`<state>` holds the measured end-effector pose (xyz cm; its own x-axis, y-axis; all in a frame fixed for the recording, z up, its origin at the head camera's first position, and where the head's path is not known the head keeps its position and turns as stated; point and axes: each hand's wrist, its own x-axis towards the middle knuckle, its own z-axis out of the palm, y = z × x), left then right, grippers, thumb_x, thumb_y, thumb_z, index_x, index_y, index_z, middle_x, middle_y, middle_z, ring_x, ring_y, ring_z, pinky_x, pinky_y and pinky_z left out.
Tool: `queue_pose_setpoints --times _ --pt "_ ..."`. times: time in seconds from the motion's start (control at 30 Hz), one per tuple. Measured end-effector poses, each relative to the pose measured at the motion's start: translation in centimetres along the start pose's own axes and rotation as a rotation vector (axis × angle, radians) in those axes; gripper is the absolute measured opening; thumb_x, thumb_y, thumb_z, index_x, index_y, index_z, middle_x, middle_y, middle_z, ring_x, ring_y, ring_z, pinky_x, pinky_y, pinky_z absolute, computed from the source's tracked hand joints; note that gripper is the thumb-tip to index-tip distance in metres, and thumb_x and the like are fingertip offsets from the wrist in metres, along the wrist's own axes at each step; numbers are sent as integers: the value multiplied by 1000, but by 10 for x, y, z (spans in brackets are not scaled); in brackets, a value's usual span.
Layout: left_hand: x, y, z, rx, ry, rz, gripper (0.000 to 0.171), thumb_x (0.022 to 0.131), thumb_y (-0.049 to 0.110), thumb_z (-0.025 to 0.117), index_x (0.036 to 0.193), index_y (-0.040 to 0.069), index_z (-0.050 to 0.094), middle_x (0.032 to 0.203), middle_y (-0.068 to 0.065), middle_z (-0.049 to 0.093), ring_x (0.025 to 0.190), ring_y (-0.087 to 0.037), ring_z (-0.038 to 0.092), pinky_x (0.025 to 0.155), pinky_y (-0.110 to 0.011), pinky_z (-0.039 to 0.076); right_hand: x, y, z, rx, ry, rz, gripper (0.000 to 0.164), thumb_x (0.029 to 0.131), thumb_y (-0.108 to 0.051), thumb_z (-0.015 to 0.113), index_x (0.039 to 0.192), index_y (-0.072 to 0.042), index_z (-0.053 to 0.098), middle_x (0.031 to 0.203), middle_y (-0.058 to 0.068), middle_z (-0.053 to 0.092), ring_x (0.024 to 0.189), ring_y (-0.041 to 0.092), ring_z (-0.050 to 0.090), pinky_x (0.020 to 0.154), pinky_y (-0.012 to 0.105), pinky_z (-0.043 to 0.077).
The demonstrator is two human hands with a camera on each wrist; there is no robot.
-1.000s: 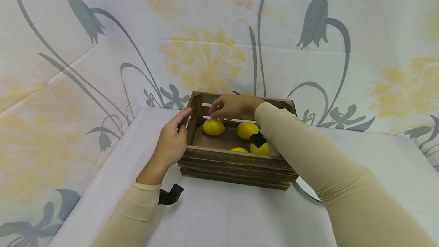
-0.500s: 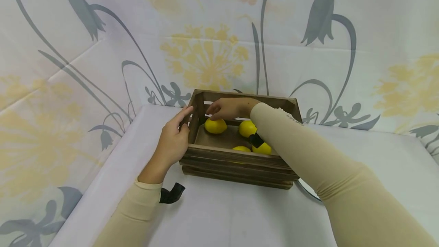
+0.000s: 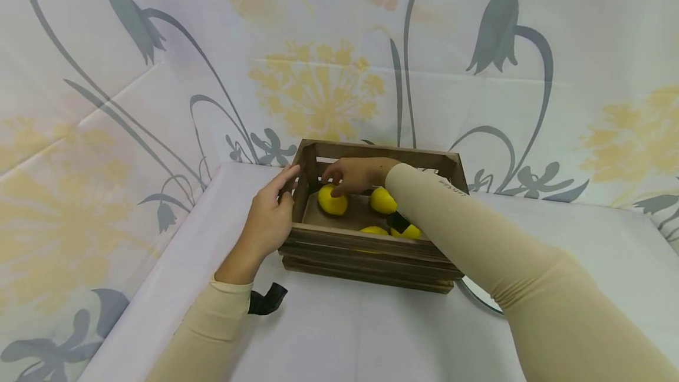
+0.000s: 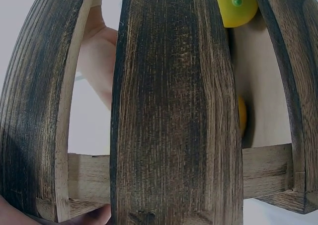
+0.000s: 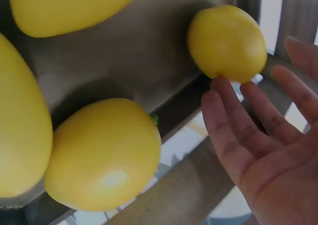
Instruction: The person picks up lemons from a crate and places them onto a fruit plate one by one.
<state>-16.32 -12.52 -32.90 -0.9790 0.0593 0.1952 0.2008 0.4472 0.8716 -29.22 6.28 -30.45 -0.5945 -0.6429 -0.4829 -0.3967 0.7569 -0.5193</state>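
Note:
A slatted brown wooden crate (image 3: 366, 270) with several yellow lemons inside stands on the white surface. My right hand (image 3: 356, 174) reaches into its left back part, over one lemon (image 3: 332, 201). In the right wrist view, this hand's fingers (image 5: 238, 128) are spread and extended, with fingertips right at that lemon's edge; the palm holds nothing. My left hand (image 3: 269, 211) rests along the outside of the crate's left end, fingers mostly straight. The left wrist view is largely filled by the crate's dark slats (image 4: 174, 106), and part of the left hand is hidden there.
Another lemon (image 3: 382, 200) lies near the crate's middle, and one (image 3: 373, 230) lies by its front wall. A white round thing with a dark rim (image 3: 480, 296) shows partly behind my right forearm. A flower-printed cloth (image 3: 329, 28) hangs behind the crate.
The lemon under my right hand has turned from lying sideways to more end-up. My right hand's fingers have shifted slightly down onto it. The left hand stays at the crate's end.

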Motion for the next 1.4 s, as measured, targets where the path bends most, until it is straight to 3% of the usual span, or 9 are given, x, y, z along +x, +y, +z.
queue_pose_setpoints --times 0.17,0.3,0.5,0.73,1.03,1.4 --pt "0 -1 1 0 -3 0 51 102 3 34 151 10 44 163 -4 30 138 -27 48 110 -45 41 4 2 7 -20 -41 32 60 100 -21 61 155 -17 38 150 16 47 127 28 55 106 43 48" --pt "0 -1 0 3 4 9 50 102 4 34 151 9 44 163 -5 31 139 -26 47 113 -47 39 7 5 11 -29 -24 40 63 98 -22 65 155 -20 38 148 16 50 134 28 50 112 43 42" --pt "-1 -1 -1 -2 -6 9 51 102 4 34 152 10 43 164 -3 28 140 -26 46 113 -47 39 10 6 16 4 -26 26 63 96 -25 67 152 -17 39 155 12 41 137 28 45 114 44 39" --pt "-2 -2 -1 -7 -17 10 51 102 4 33 153 10 41 164 -3 27 141 -28 46 104 -43 42 9 3 23 -58 -43 32 64 96 -33 67 152 -18 40 162 7 31 147 26 34 119 46 32" --pt "-1 -4 0 -13 -14 24 51 102 3 33 152 8 42 164 -8 28 140 -29 47 113 -48 39 8 0 27 -8 -61 34 68 95 -28 69 154 -15 37 160 9 33 133 23 49 103 36 50" --pt "-1 -4 -1 -22 -7 29 50 102 3 33 152 8 43 163 -7 30 139 -31 48 115 -48 39 9 -1 27 15 -77 40 71 94 -24 71 154 -15 36 155 9 38 125 21 54 95 32 54"
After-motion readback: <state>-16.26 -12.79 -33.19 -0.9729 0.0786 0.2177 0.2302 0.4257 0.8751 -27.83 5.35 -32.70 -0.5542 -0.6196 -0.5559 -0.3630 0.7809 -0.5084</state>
